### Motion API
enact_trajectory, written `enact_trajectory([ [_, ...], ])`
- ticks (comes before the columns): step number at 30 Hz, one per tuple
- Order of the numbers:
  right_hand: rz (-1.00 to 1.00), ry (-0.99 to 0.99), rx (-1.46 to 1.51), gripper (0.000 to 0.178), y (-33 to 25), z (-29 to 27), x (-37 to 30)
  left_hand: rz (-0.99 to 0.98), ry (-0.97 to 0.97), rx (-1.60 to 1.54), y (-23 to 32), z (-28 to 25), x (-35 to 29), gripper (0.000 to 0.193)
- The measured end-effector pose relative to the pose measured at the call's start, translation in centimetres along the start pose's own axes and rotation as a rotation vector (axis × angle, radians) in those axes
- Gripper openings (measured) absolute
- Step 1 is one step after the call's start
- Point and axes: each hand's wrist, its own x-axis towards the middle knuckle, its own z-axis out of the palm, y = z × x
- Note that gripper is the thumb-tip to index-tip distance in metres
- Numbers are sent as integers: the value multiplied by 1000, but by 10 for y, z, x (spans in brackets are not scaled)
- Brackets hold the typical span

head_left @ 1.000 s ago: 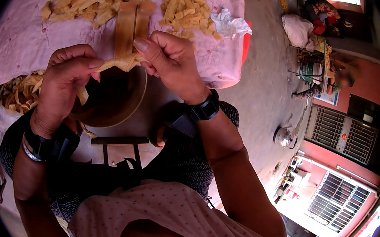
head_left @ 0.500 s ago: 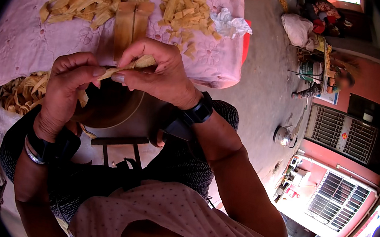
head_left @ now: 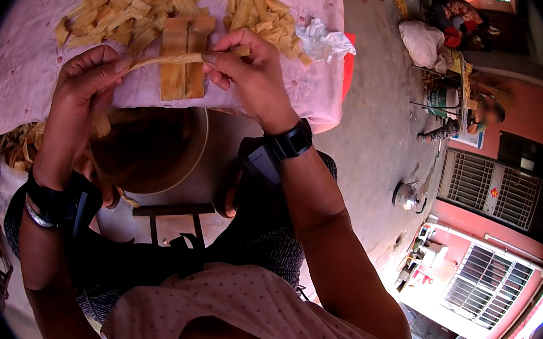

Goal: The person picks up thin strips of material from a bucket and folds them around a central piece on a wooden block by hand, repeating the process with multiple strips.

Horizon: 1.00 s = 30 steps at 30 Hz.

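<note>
A long, pale-yellow dried strip [head_left: 167, 59] is stretched between my hands, above the near edge of the table. My left hand [head_left: 93, 74] pinches its left end between thumb and fingers. Closer to the other end, my right hand [head_left: 249, 71] grips it, and a short tip sticks out past the fingers. Under the strip lies a flat brown wooden board [head_left: 171, 85] with a dark groove down its length. Beyond the board, a large pile of short cut yellow pieces [head_left: 120, 5] is on the left and a smaller pile [head_left: 261, 16] on the right.
A pink cloth [head_left: 20, 70] covers the table. Crumpled white plastic [head_left: 325, 41] sits at its right edge. Below are a round basin [head_left: 182, 170], a sack of curled strips [head_left: 23, 143] and a dark low frame [head_left: 174, 209]. A kettle [head_left: 407, 197] stands farther right on the floor.
My hands have spread apart and moved up over the board, the right one farther away. The strip, bunched in the fingers before, is drawn out nearly straight.
</note>
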Motion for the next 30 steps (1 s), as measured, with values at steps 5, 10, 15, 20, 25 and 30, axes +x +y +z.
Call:
enact_trajectory([
  [5,-176,62,-317,10,24,-3,16,82,130,253,-25,-3,22,12],
  [10,-136,160,-525,16,7,6,-13,62,194,343,-11,-4,1,10],
  [15,-792,90,-952,19,-2,36,-27,-67,-49,110,-8,38,-21,10],
  [20,-630,94,-865,10,3,52,-36,18,-136,10,-13,47,-23,17],
  [25,-444,58,-566,15,-10,38,-35,-78,-140,181,8,26,-17,17],
  [30,-293,-250,-433,18,-19,18,-36,202,-114,248,29,44,-32,18],
])
